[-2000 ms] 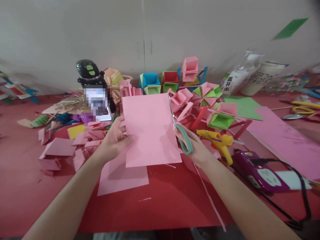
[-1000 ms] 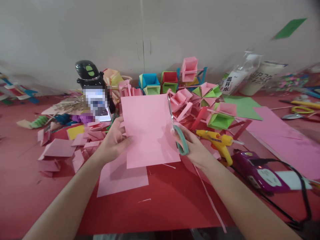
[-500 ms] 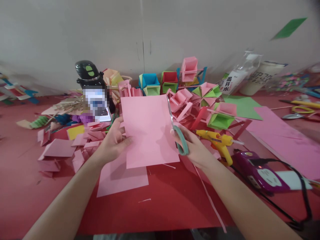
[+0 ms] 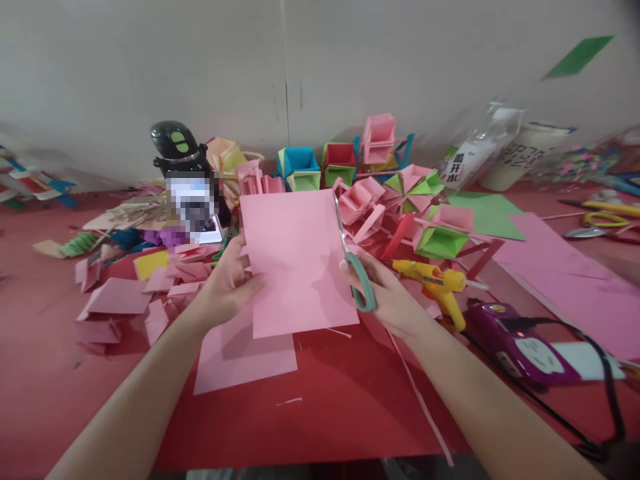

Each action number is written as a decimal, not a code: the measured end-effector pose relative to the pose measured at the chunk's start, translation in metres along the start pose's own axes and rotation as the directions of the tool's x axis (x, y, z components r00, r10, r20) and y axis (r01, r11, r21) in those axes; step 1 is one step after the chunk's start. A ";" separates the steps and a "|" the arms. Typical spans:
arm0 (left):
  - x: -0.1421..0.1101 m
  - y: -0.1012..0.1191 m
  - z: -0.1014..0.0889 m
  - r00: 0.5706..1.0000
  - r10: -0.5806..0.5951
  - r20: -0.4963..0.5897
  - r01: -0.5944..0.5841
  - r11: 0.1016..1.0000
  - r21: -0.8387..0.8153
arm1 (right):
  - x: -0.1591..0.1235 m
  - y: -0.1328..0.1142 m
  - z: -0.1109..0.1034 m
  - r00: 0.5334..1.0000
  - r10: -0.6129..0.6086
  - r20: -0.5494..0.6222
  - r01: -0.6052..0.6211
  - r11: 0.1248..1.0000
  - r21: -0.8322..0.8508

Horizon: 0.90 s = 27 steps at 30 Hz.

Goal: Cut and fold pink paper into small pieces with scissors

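My left hand pinches the left edge of a pink paper sheet, thumb on its face. The sheet is held up above the red table. My right hand is closed on green-handled scissors, whose metal blades lie along the sheet's right edge. Part of the blades and the right fingers are hidden. Beneath the held sheet, a second pink sheet lies flat. A thin pink paper strip trails over the table below my right hand.
Folded pink pieces are heaped at left, near a phone against a black figure. Colourful paper boxes line the back. To the right are a yellow glue gun, a purple power strip with a black cable, and pink sheets.
The scissors and my right hand have shifted slightly left over two seconds, and the sheet has moved slightly left too. Both hands keep their holds.
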State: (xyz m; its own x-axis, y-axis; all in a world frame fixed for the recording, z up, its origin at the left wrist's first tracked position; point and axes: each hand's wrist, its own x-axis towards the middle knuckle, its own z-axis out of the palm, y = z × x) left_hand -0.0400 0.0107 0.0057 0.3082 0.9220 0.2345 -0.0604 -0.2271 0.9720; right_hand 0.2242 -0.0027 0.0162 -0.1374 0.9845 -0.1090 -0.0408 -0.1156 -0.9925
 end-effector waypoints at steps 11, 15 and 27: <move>-0.001 0.001 0.000 1.000 -0.006 -0.004 0.007 1.000 0.007 | 0.001 0.002 -0.002 1.000 -0.001 -0.003 0.001 1.000 0.004; -0.001 0.002 0.001 1.000 -0.004 -0.011 0.004 1.000 0.005 | 0.000 0.001 0.000 1.000 -0.005 -0.011 0.005 1.000 -0.014; -0.001 0.001 0.001 1.000 -0.003 0.005 0.003 1.000 -0.002 | 0.001 0.001 0.000 1.000 0.004 -0.020 -0.004 1.000 -0.010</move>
State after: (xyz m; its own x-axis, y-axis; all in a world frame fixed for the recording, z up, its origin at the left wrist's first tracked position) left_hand -0.0394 0.0093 0.0062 0.3135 0.9209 0.2316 -0.0613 -0.2237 0.9727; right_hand 0.2235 -0.0016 0.0147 -0.1180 0.9865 -0.1139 -0.0305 -0.1183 -0.9925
